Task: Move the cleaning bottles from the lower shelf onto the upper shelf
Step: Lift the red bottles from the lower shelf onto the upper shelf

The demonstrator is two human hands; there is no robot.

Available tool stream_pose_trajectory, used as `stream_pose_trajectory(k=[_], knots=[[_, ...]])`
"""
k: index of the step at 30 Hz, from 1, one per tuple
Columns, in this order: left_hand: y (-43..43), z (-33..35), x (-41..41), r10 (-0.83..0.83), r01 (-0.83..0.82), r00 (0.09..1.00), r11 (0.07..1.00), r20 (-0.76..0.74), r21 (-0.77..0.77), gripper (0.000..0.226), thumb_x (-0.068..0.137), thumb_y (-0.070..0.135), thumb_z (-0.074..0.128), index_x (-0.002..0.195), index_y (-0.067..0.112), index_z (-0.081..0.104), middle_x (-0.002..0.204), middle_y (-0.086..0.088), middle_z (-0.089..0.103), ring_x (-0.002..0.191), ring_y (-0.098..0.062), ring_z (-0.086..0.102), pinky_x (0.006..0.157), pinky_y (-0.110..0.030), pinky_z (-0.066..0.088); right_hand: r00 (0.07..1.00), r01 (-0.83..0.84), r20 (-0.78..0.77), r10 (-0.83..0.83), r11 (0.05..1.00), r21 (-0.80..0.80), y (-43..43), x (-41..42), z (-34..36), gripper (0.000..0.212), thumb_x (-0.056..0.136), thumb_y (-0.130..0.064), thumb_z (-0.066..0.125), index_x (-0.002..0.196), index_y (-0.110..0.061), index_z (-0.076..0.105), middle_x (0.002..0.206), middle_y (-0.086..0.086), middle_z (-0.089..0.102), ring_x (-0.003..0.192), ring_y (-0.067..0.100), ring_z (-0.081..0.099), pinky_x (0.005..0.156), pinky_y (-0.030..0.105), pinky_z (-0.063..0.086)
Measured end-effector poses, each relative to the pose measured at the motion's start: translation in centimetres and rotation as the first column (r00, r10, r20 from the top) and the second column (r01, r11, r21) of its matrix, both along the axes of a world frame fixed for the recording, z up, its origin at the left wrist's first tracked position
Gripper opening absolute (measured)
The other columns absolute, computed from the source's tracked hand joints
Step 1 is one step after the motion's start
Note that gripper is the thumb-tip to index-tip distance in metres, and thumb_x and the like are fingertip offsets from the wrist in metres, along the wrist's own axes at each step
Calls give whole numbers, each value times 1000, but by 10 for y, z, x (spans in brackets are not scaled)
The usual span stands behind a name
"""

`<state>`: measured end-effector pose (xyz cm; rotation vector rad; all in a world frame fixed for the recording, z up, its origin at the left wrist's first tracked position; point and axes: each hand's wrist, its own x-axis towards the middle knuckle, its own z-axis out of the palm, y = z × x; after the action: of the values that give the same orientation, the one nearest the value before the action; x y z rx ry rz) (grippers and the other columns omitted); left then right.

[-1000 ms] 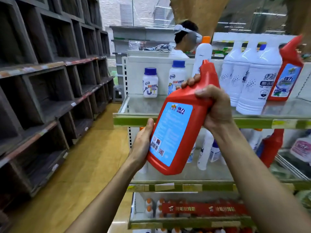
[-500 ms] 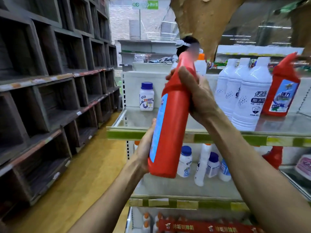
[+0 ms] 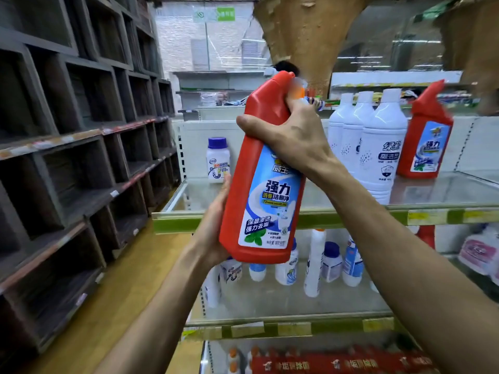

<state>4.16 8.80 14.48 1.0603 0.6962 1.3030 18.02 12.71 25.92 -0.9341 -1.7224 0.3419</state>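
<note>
Light: fairly bright, even, from ceiling strip lamps [image 3: 359, 58] far behind; wooden cubbies [image 3: 54, 157] at left dim, recesses in shadow; pale glare on the upper shelf [image 3: 432, 190] surface; red bottle [image 3: 264, 184] in front sharp, label legible; background hazy, soft; straight lines bow toward the edges, wide-angle.

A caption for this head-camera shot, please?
Right hand grips the red bottle near its neck, left hand steadies it before the upper shelf.

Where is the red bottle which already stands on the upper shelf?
The standing red bottle is at the right of the head view, on the upper shelf, just right of the tall white bottles.
</note>
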Motion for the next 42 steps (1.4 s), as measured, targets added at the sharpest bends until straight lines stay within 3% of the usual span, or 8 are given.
stream_pose_trajectory(k=[2, 5, 10, 15, 19, 30, 35, 42], knots=[[-1, 3, 4, 73, -68, 994, 996, -78, 56, 61, 88, 65, 42, 113, 19, 74, 115, -13, 74, 103, -30, 73, 88, -45, 60, 984, 145, 95, -148, 989, 31, -3, 0, 1, 62, 65, -77, 67, 104, -29, 58, 98, -9, 70, 96, 23, 68, 87, 47, 54], [2, -4, 12, 268, -202, 924, 948, -272, 246, 76, 70, 75, 63, 120, 17, 64, 109, -10, 77, 99, -31, 74, 84, -45, 61, 949, 270, 152, -277, 961, 65, -4, 0, 1, 68, 69, -75, 66, 116, -27, 55, 112, -1, 70, 106, 30, 65, 89, 44, 51], [4, -14, 26, 336, -261, 913, 917, -231, 303, 65, 67, 70, 68, 106, 18, 65, 95, -7, 79, 83, -28, 77, 72, -40, 63, 927, 324, 185, -326, 945, 40, -3, 7, -4, 73, 68, -82, 63, 116, -27, 56, 114, -3, 69, 105, 26, 66, 78, 36, 43], [8, -23, 42, 292, -267, 953, 934, -77, 237, 50, 80, 58, 69, 105, 16, 69, 98, -12, 79, 87, -31, 76, 76, -45, 63, 987, 3, -158, -21, 994, -111, -6, 26, 1, 55, 81, -67, 65, 102, -17, 72, 101, 0, 76, 94, 18, 73, 92, 44, 58], [16, -19, 61, 216, -209, 976, 955, -10, 212, 45, 87, 49, 60, 110, 12, 68, 102, -14, 78, 90, -33, 76, 83, -50, 60, 812, -296, -569, 132, 933, -207, -15, 53, -9, 35, 98, -41, 60, 86, -11, 72, 81, 8, 74, 71, 18, 71, 72, 33, 60], [41, 3, 190, 165, -136, 983, 949, -82, 284, 48, 86, 51, 65, 111, 11, 68, 101, -12, 78, 89, -32, 76, 80, -47, 61, 809, -99, -587, 24, 990, -96, 8, 186, -22, 39, 93, -53, 61, 88, -17, 75, 95, 17, 77, 92, 33, 74, 92, 59, 56], [72, 6, 296, 169, -156, 985, 948, -24, 276, 52, 85, 51, 65, 113, 8, 67, 103, -15, 77, 91, -34, 75, 81, -47, 61, 821, -101, -570, 34, 991, -87, 42, 291, -26, 55, 87, -59, 65, 102, -6, 67, 98, 18, 77, 94, 33, 75, 88, 54, 60], [126, 11, 416, 263, -256, 965, 932, 7, 258, 50, 82, 54, 67, 113, 14, 70, 106, -13, 77, 97, -33, 74, 90, -53, 57, 819, -187, -559, 130, 981, -47, 100, 409, -22, 38, 94, -42, 65, 104, -5, 67, 100, 17, 77, 95, 33, 75, 88, 54, 59]])
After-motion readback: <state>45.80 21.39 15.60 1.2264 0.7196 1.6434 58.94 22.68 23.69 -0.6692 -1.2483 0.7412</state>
